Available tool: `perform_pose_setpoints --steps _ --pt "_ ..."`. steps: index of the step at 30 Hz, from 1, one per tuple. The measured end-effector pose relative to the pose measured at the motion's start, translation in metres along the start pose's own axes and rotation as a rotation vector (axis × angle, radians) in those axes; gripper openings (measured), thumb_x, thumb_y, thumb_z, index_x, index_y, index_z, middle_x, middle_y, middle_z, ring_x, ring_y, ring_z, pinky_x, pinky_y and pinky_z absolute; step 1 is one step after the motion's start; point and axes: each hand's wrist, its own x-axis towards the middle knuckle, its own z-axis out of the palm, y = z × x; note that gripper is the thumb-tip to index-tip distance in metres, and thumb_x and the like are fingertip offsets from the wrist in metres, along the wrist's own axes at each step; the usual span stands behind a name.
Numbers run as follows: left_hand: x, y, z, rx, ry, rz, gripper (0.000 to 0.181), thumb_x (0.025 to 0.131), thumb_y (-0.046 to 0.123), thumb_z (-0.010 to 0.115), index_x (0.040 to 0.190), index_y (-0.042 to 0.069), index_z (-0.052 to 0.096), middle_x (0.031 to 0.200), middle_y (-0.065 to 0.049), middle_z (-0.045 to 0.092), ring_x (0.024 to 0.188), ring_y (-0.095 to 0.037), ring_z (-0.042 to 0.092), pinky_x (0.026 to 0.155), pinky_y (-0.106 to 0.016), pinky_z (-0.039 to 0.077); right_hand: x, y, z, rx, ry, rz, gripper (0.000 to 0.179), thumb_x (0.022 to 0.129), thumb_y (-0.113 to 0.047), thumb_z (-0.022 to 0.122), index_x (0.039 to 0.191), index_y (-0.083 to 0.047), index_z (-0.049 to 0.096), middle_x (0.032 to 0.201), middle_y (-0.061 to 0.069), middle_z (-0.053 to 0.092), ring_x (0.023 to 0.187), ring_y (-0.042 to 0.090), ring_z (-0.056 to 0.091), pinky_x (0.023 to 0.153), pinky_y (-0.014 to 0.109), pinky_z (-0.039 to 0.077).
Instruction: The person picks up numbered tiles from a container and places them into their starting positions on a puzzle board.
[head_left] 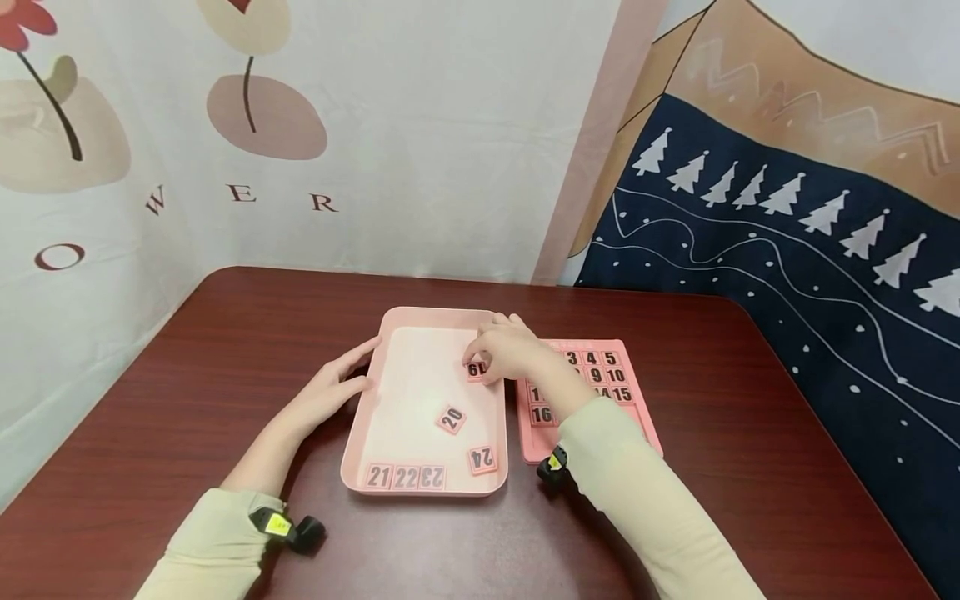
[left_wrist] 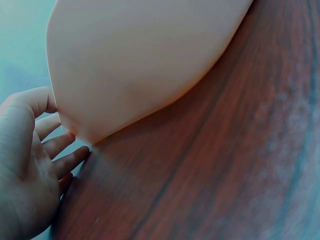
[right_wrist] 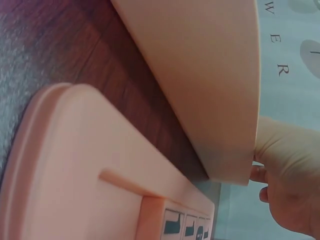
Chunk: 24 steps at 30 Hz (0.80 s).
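Observation:
A pink tray (head_left: 423,318) lies on the table, holding number tiles. My left hand (head_left: 330,392) rests against its left side, fingers extended along the wall; the left wrist view shows the fingertips (left_wrist: 72,161) at the tray's outside. Over the tray's right wall reaches my right hand (head_left: 506,348), thumb and index finger pinching a number tile (head_left: 476,370) near the upper right corner. Its digits are partly covered. Tile 20 (head_left: 452,419) lies tilted mid-tray, and tile 24 (head_left: 482,459) sits upside down at the lower right. In the right wrist view the tray wall hides the fingertips.
Right of the tray, a pink number board (head_left: 536,446) holds rows of tiles, partly covered by my right forearm. Tiles 21 (head_left: 379,476), 22 (head_left: 406,477) and 23 (head_left: 432,477) line the tray's near edge. Printed cloths (head_left: 450,167) hang behind the dark wooden table (head_left: 262,333).

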Motion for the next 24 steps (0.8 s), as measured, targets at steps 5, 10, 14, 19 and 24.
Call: perform_pose_setpoints --steps 5,10,14,19,24 --pt "0.001 0.0 0.0 0.002 0.0 0.005 0.064 0.091 0.002 0.054 0.15 0.007 0.031 0.144 -0.025 0.038 0.131 -0.035 0.036 0.092 -0.015 0.033 0.0 0.002 0.001 -0.012 0.015 0.003 0.033 0.075 -0.032 0.081 0.107 -0.036 0.073 0.079 -0.009 0.049 0.095 0.014 0.037 0.082 0.034 0.026" --pt "0.001 -0.002 -0.001 0.017 0.009 0.009 0.064 0.09 0.002 0.054 0.15 0.006 0.031 0.144 -0.025 0.039 0.13 -0.035 0.037 0.092 -0.015 0.033 -0.001 0.002 0.002 -0.012 0.042 -0.004 0.029 0.076 -0.04 0.079 0.103 -0.033 0.074 0.081 -0.009 0.049 0.093 0.014 0.037 0.08 0.034 0.026" --pt "0.001 -0.003 -0.001 0.027 0.012 0.011 0.064 0.09 0.002 0.054 0.15 0.006 0.031 0.143 -0.025 0.039 0.129 -0.035 0.038 0.09 -0.014 0.034 -0.001 0.003 0.002 0.013 0.067 -0.011 0.027 0.076 -0.044 0.079 0.098 -0.03 0.075 0.084 -0.008 0.05 0.092 0.015 0.037 0.08 0.034 0.027" --pt "0.0 -0.003 0.0 0.011 0.005 0.002 0.064 0.09 0.001 0.054 0.15 0.007 0.031 0.143 -0.025 0.04 0.129 -0.034 0.038 0.09 -0.014 0.034 -0.004 0.006 0.004 0.016 0.147 -0.019 0.031 0.075 -0.049 0.077 0.098 -0.028 0.074 0.095 -0.006 0.053 0.091 0.016 0.038 0.081 0.034 0.03" --pt "0.0 -0.003 0.0 0.015 0.001 -0.006 0.064 0.091 0.002 0.054 0.151 0.007 0.031 0.145 -0.024 0.038 0.13 -0.035 0.036 0.09 -0.014 0.034 -0.021 0.011 0.0 0.076 0.277 -0.016 0.034 0.075 -0.047 0.077 0.1 -0.024 0.074 0.105 -0.002 0.057 0.094 0.017 0.041 0.083 0.036 0.032"
